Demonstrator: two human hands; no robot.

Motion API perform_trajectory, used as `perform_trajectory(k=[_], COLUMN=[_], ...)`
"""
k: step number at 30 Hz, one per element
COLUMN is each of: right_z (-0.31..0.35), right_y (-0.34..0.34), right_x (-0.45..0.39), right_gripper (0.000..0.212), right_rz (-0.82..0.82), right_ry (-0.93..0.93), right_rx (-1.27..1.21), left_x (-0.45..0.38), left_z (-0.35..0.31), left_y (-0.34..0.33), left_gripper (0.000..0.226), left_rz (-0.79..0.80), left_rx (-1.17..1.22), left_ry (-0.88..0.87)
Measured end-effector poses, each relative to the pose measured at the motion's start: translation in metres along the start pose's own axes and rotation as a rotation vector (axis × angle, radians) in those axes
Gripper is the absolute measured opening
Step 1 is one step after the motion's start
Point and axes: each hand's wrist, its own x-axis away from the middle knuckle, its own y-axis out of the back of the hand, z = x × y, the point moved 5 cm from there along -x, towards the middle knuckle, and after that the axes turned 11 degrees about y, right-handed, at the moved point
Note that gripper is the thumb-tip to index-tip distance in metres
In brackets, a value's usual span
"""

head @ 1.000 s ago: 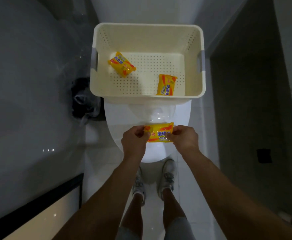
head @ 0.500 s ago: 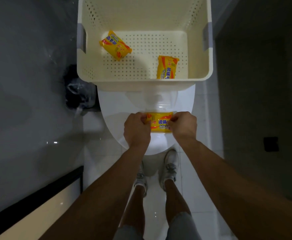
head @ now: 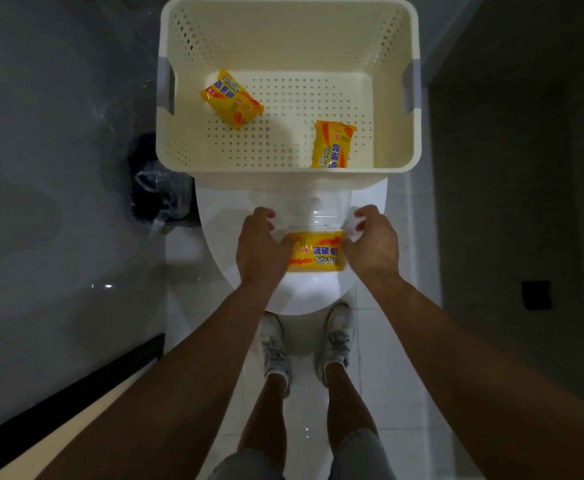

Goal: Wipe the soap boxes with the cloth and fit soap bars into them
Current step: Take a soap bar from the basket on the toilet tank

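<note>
Both forearms reach in from 6 o'clock, roughly parallel, backs of hands up. Left hand [head: 261, 249] at the 9 o'clock end of the yellow plastic-wrapped soap bar [head: 315, 252], thumb pinching the wrapper's end, other fingers curled and lifted toward 12. Right hand [head: 373, 244] at the 3 o'clock end, same pinch on the wrapper edge, fingers curled, with what looks like a bit of clear film at the fingertips; cannot confirm.

Held soap bar: long axis running 9 to 3, label face up, orange-red swoosh, blue characters, "Sulfur Soap" legible. Wrapper looks intact across the visible face. It sits over the closed white glossy toilet lid [head: 301, 292]; cannot tell if it touches the lid or hovers.

At 12 o'clock, cream perforated plastic basket [head: 283, 174] with grey handle slots, resting on the toilet's rear. Inside: second wrapped yellow soap bar [head: 231, 98] lying flat at about 10 o'clock of the basket floor, turned diagonal; third wrapped yellow soap bar [head: 332, 144] at about 5 o'clock, leaning against the near wall.

Dark bin with clear plastic liner [head: 160, 188] on the floor at 9 o'clock of the toilet. White sneakers [head: 273, 344] at the toilet's 6 o'clock edge.
</note>
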Motion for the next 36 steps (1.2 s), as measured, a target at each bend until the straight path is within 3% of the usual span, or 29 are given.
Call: perform_trajectory(k=[5,12,18,21,26,29,31,36], right_z=[0.008,0.005,-0.007,-0.015,-0.020,-0.022,-0.021,-0.020], right_y=[0.008,0.025,0.016,0.006,-0.007,-0.012,-0.012,0.000], right_x=[-0.003,0.018,0.046,0.048,0.042,0.041,0.042,0.051], right_gripper=[0.060,0.022,0.012,0.007,0.033,0.034,0.028,0.025], right_rz=[-0.026,-0.174,-0.159,-0.102,0.006,0.036,0.026,-0.075], right_ry=[0.042,0.057,-0.027,-0.095,-0.172,-0.166,-0.167,-0.185], right_rx=[-0.223,-0.274,-0.208,-0.193,-0.166,-0.159,-0.162,-0.206], left_x=[-0.006,0.013,0.030,0.030,0.024,0.021,0.021,0.028], left_z=[-0.033,-0.027,0.003,0.014,0.023,0.023,0.021,0.013], left_y=[0.009,0.020,0.012,0.004,-0.005,-0.011,-0.012,-0.006], left_gripper=[0.040,0.025,0.008,0.012,0.037,0.034,0.026,0.033], left_rz=[0.021,-0.127,-0.080,-0.022,0.020,0.068,0.086,0.109], left_rx=[0.112,0.165,0.078,0.060,0.002,-0.070,-0.059,0.072], left_ry=[-0.034,-0.071,-0.062,-0.028,0.072,0.076,0.070,0.107])
